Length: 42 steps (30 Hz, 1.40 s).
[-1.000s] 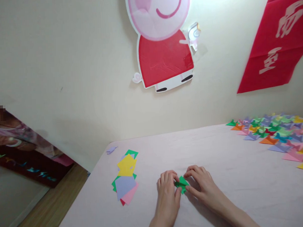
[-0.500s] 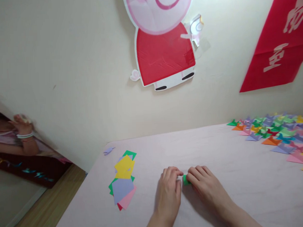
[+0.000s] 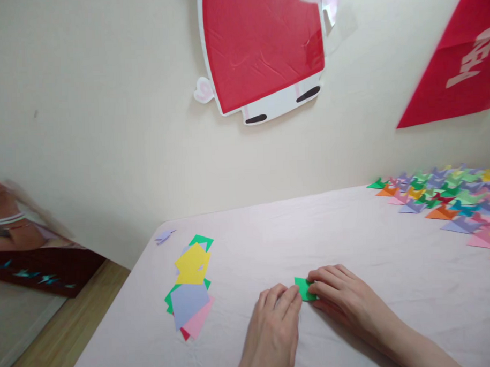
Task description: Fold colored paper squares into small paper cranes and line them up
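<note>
A small folded green paper (image 3: pixel 303 288) lies on the pale pink table (image 3: pixel 247 242) between my two hands. My left hand (image 3: pixel 274 324) rests palm down with its fingertips against the paper's left edge. My right hand (image 3: pixel 341 298) lies over the paper's right side, fingers pressed together on it. Most of the paper is hidden under my fingers. A loose stack of coloured paper squares (image 3: pixel 190 287), yellow, green, lilac and pink, sits to the left of my hands.
Several folded paper figures (image 3: pixel 450 203) in many colours cover the table's far right. A small lilac folded piece (image 3: pixel 164 237) lies near the far left corner. Another person's arm (image 3: pixel 13 229) shows at the left edge. The table's left edge drops to a wooden floor (image 3: pixel 65 334).
The view has tilted down and closer. My hands have shifted slightly towards me while pressing the green paper, which now shows a flat square corner. The person at left moved an arm.
</note>
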Each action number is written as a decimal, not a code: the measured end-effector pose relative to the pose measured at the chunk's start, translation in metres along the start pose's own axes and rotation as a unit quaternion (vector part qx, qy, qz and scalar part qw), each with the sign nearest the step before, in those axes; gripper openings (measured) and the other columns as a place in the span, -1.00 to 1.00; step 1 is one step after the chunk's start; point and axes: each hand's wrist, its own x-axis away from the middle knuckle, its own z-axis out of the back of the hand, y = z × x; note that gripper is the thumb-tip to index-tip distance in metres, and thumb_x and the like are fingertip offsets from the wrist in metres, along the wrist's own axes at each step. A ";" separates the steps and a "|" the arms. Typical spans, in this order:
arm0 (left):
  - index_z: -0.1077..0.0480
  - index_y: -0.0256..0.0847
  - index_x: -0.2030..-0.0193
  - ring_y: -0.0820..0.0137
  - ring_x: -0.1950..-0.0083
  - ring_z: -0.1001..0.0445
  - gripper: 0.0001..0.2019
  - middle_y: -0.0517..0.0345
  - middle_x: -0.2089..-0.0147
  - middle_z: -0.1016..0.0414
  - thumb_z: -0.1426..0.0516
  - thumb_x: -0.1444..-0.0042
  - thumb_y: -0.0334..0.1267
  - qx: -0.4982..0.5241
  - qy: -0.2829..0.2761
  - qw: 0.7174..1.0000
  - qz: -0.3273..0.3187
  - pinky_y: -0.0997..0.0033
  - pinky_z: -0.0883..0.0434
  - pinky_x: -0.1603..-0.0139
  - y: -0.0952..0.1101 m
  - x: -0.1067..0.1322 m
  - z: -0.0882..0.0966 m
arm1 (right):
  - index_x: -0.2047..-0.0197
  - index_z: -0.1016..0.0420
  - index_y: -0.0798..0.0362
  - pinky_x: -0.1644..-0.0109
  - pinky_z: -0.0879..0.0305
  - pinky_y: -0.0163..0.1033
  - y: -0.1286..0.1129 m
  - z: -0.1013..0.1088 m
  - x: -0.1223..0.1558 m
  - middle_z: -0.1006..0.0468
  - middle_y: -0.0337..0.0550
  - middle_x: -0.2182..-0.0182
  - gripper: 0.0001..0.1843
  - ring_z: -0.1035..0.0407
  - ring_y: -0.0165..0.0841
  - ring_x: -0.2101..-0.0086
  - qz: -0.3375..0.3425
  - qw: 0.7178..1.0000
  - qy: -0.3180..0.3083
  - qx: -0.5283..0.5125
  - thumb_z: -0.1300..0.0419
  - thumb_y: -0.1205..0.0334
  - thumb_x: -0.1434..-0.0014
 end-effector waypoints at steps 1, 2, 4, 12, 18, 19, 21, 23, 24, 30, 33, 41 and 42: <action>-0.29 -0.28 -0.23 0.20 -0.11 -0.32 -0.55 0.07 -0.25 -0.40 -0.01 -0.20 -0.53 -0.001 -0.001 1.000 -0.001 0.16 -0.37 -0.10 0.000 0.000 0.000 | 0.20 -0.47 -0.02 0.14 -0.29 -0.16 -0.001 -0.001 0.000 -0.58 -0.13 0.16 -0.91 -0.41 -0.26 0.21 -0.001 1.000 0.002 0.000 -0.16 0.35 -0.30; -0.30 -0.29 -0.22 0.20 -0.09 -0.33 -0.56 0.06 -0.24 -0.41 -0.01 -0.20 -0.53 -0.003 -0.003 1.000 -0.001 0.17 -0.37 -0.08 0.001 0.000 0.000 | 0.22 -0.47 -0.02 0.14 -0.29 -0.16 -0.002 -0.001 0.000 -0.57 -0.13 0.16 -0.90 -0.41 -0.27 0.21 -0.007 1.000 0.003 -0.005 -0.15 0.35 -0.31; -0.31 -0.30 -0.20 0.19 -0.07 -0.33 -0.57 0.06 -0.22 -0.42 -0.01 -0.19 -0.54 -0.007 -0.006 1.000 -0.001 0.17 -0.37 -0.07 0.001 0.000 0.001 | 0.26 -0.47 -0.03 0.12 -0.29 -0.14 -0.005 -0.002 0.000 -0.56 -0.13 0.16 -0.88 -0.39 -0.26 0.19 -0.037 0.999 0.003 -0.034 -0.14 0.33 -0.32; -0.30 -0.35 -0.20 0.18 -0.03 -0.34 -0.58 -0.01 -0.15 -0.45 0.00 -0.19 -0.51 -0.031 -0.005 0.999 -0.006 0.17 -0.34 -0.06 0.005 0.002 -0.002 | 0.37 -0.47 -0.05 0.01 -0.27 -0.02 -0.011 -0.004 -0.009 -0.53 -0.16 0.20 -0.87 -0.33 -0.19 0.12 -0.188 0.970 -0.014 -0.157 -0.20 0.30 -0.24; -0.33 -0.31 -0.17 0.19 -0.02 -0.36 -0.59 -0.02 -0.14 -0.45 0.02 -0.19 -0.50 -0.047 0.003 0.999 -0.001 0.18 -0.34 -0.06 0.007 0.004 -0.005 | 0.39 -0.42 -0.02 0.04 -0.25 0.00 -0.011 -0.007 -0.014 -0.53 -0.16 0.24 -0.87 -0.33 -0.20 0.17 -0.205 0.967 -0.011 -0.152 -0.17 0.36 -0.19; -0.34 -0.29 -0.16 0.19 -0.02 -0.37 -0.60 -0.01 -0.14 -0.45 0.02 -0.20 -0.50 -0.052 0.006 0.999 0.000 0.18 -0.34 -0.06 0.008 0.004 -0.005 | 0.40 -0.41 -0.02 0.04 -0.25 0.00 -0.011 -0.007 -0.014 -0.53 -0.15 0.24 -0.86 -0.33 -0.20 0.17 -0.202 0.967 -0.009 -0.152 -0.17 0.36 -0.19; -0.34 -0.25 -0.17 0.20 -0.02 -0.37 -0.60 0.01 -0.15 -0.46 0.01 -0.21 -0.49 -0.063 0.010 0.998 -0.002 0.19 -0.33 -0.06 0.009 0.005 -0.006 | 0.40 -0.42 -0.03 0.04 -0.25 0.00 -0.010 -0.009 -0.014 -0.54 -0.15 0.24 -0.86 -0.33 -0.20 0.17 -0.197 0.969 -0.006 -0.150 -0.16 0.35 -0.19; -0.34 -0.25 -0.18 0.21 -0.04 -0.36 -0.61 0.04 -0.15 -0.46 0.00 -0.23 -0.46 -0.075 0.012 0.997 -0.008 0.19 -0.33 -0.07 0.009 0.005 -0.006 | 0.40 -0.42 -0.04 0.06 -0.26 -0.01 -0.009 -0.009 -0.014 -0.55 -0.14 0.25 -0.86 -0.34 -0.20 0.18 -0.194 0.970 -0.005 -0.148 -0.16 0.33 -0.19; -0.34 -0.25 -0.18 0.21 -0.04 -0.36 -0.62 0.05 -0.15 -0.47 -0.01 -0.24 -0.44 -0.080 0.015 0.997 -0.011 0.19 -0.32 -0.07 0.009 0.005 -0.006 | 0.40 -0.42 -0.04 0.06 -0.26 -0.01 -0.009 -0.009 -0.014 -0.55 -0.14 0.25 -0.86 -0.34 -0.20 0.19 -0.194 0.970 -0.003 -0.146 -0.15 0.33 -0.20; -0.35 -0.27 -0.19 0.20 -0.05 -0.35 -0.64 0.06 -0.17 -0.46 0.00 -0.28 -0.39 -0.086 0.004 0.996 -0.011 0.20 -0.29 -0.09 0.009 0.006 -0.006 | 0.43 -0.41 -0.03 0.06 -0.25 -0.02 -0.009 -0.009 -0.015 -0.55 -0.16 0.27 -0.86 -0.34 -0.20 0.20 -0.201 0.969 -0.006 -0.145 -0.17 0.34 -0.17; -0.35 -0.27 -0.19 0.21 -0.06 -0.34 -0.64 0.07 -0.17 -0.46 0.00 -0.28 -0.40 -0.091 0.007 0.996 -0.008 0.20 -0.29 -0.10 0.009 0.006 -0.008 | 0.42 -0.41 -0.04 0.07 -0.25 -0.03 -0.009 -0.009 -0.015 -0.54 -0.17 0.27 -0.87 -0.34 -0.20 0.20 -0.200 0.969 -0.010 -0.142 -0.18 0.34 -0.16; -0.33 -0.29 -0.21 0.22 -0.04 -0.33 -0.63 0.06 -0.17 -0.45 -0.01 -0.28 -0.38 -0.111 -0.011 0.994 -0.010 0.20 -0.29 -0.08 0.008 0.006 -0.009 | 0.42 -0.39 -0.04 0.09 -0.25 -0.03 -0.009 -0.011 -0.015 -0.55 -0.15 0.27 -0.86 -0.35 -0.20 0.21 -0.192 0.973 -0.003 -0.128 -0.15 0.35 -0.15; -0.33 -0.30 -0.22 0.22 -0.04 -0.33 -0.63 0.06 -0.17 -0.45 -0.01 -0.29 -0.38 -0.113 -0.011 0.993 -0.012 0.20 -0.30 -0.08 0.008 0.006 -0.008 | 0.42 -0.39 -0.04 0.10 -0.25 -0.03 -0.010 -0.011 -0.015 -0.55 -0.16 0.27 -0.86 -0.35 -0.19 0.21 -0.193 0.973 -0.003 -0.127 -0.15 0.35 -0.15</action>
